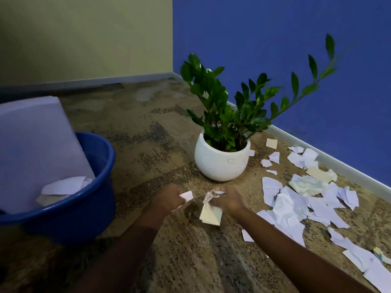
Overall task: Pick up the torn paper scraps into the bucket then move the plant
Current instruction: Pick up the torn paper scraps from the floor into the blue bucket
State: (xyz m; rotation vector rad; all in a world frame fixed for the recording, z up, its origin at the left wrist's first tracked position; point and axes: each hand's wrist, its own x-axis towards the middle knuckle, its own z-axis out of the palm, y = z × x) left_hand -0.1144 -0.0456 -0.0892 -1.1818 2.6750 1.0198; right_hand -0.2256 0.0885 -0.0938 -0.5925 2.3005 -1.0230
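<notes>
Head view. My left hand (169, 197) has its fingers clamped on a small white scrap (187, 196); my right hand (227, 200) grips crumpled and cream scraps (210, 215). Torn paper scraps (296, 206) litter the floor (158, 127) right of the potted plant (222, 159); the blue bucket (84, 199) stands left.

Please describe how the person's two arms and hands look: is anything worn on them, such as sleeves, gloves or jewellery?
Both forearms are bare as far as the picture shows them; no sleeve edge comes into view. The left hand and the right hand wear no gloves. No watch, bracelet or ring can be made out, though the light is dim and the hands are a little blurred, so small items could be missed.
</notes>
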